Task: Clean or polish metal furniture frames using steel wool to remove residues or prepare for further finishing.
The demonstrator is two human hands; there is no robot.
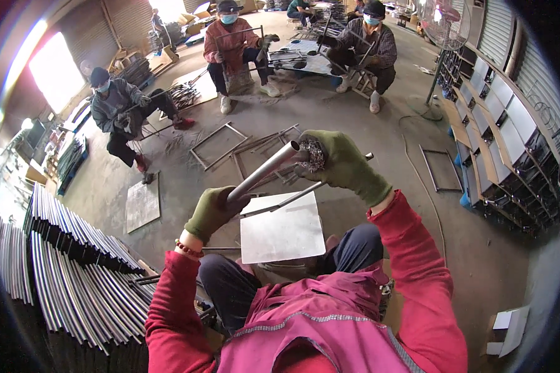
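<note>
My left hand, in a green work glove, is closed around a grey metal tube that slants up to the right toward its open end. A thinner metal bar runs below it and passes behind my right hand; whether the two are joined is hidden. In the same kind of glove, my right hand grips a wad of steel wool beside the tube's open end. Beneath them, a white board lies in front of my knees.
Stacked metal tubes rise close on my left. Rectangular metal frames lie on the floor ahead, another frame to the right. Several masked people sit working beyond. Racked panels and a standing fan line the right side.
</note>
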